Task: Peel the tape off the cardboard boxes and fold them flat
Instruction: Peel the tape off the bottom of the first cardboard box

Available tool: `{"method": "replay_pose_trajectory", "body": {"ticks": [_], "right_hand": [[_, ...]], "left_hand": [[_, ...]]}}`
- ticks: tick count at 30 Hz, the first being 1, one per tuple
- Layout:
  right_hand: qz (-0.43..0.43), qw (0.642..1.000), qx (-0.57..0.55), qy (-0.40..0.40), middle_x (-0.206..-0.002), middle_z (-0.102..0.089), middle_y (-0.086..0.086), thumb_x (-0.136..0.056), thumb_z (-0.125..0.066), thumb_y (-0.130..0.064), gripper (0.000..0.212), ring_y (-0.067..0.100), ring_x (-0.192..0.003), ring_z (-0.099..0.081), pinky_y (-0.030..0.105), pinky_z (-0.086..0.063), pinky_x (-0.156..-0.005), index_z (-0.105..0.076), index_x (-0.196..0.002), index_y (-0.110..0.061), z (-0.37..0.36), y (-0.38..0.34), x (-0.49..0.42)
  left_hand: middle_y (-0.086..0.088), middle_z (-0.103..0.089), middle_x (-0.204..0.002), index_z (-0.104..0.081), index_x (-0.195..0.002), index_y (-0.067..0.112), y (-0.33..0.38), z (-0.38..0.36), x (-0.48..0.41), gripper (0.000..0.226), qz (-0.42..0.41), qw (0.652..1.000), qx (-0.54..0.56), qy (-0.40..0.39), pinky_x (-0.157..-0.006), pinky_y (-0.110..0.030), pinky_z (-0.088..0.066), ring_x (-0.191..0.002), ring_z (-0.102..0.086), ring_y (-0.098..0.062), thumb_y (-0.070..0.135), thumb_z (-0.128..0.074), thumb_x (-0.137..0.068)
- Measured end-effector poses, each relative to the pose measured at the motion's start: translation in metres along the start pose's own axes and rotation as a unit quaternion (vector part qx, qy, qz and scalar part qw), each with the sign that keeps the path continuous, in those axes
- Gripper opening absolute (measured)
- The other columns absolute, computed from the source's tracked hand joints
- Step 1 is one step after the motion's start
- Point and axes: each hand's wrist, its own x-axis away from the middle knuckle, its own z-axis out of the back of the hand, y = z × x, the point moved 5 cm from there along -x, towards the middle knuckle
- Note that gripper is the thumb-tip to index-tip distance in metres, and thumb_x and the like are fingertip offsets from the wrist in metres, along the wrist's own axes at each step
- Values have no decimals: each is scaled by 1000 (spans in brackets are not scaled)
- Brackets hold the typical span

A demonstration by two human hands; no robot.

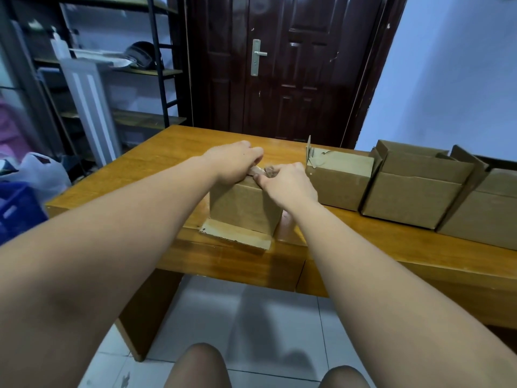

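A small brown cardboard box (244,210) stands on the wooden table (173,152), one flap lying flat toward me. My left hand (235,161) presses down on the box's top, fingers curled over the far edge. My right hand (285,180) pinches a crumpled strip of clear tape (264,171) at the top edge, between the two hands. The box's top face is mostly hidden by my hands.
Three more cardboard boxes sit in a row to the right: a closed one (340,183), an open one (414,191) and a further one (481,214). A dark door is behind the table. Shelves, a white bag (42,172) and a blue crate (16,211) are on the left.
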Motion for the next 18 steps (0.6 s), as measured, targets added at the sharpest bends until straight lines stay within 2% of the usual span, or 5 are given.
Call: {"method": "replay_pose_trajectory", "body": {"ticks": [2,4,7,12,18], "right_hand": [[-2,1000,-3,1,-132,-39,5,-89,-50,-60,54,26,-105,-54,32,-43,-70,-54,-131,-26,0,0,0],[-12,1000,-20,-1,-133,-36,5,-89,-52,-58,54,27,-108,-53,33,-43,-72,-52,-133,-25,-1,0,1],[-34,996,-82,-30,-131,-34,4,-88,-58,-54,52,26,-109,-52,33,-40,-76,-51,-133,-28,-3,2,-3],[-40,987,-151,-33,-115,-32,2,-88,-60,-49,40,26,-103,-52,34,-42,-82,-52,-121,-27,-7,4,-5],[-35,994,-103,26,-132,-37,9,-88,-59,-52,63,31,-115,-49,40,-44,-96,-41,-131,-11,-9,5,-5]], "left_hand": [[-6,-55,-99,-54,-99,14,2,7,-3,9,22,998,43,39,-74,-35,-48,-86,-53,-23,8,-50,-93],[-5,-62,-97,-60,-102,12,4,18,-5,10,68,976,194,73,-72,-28,-46,-85,-57,-18,12,-55,-93],[-4,-66,-79,-57,-109,12,10,30,-6,19,115,882,454,57,-56,-20,-45,-65,-59,-11,8,-60,-90],[-7,-66,-75,-60,-109,10,24,33,-2,21,112,849,517,24,-47,-17,-48,-57,-59,-11,2,-61,-89],[-11,-62,-100,-50,-106,18,-20,11,0,25,298,824,448,178,-49,-22,-56,-62,-67,-19,-3,-50,-91]]}}
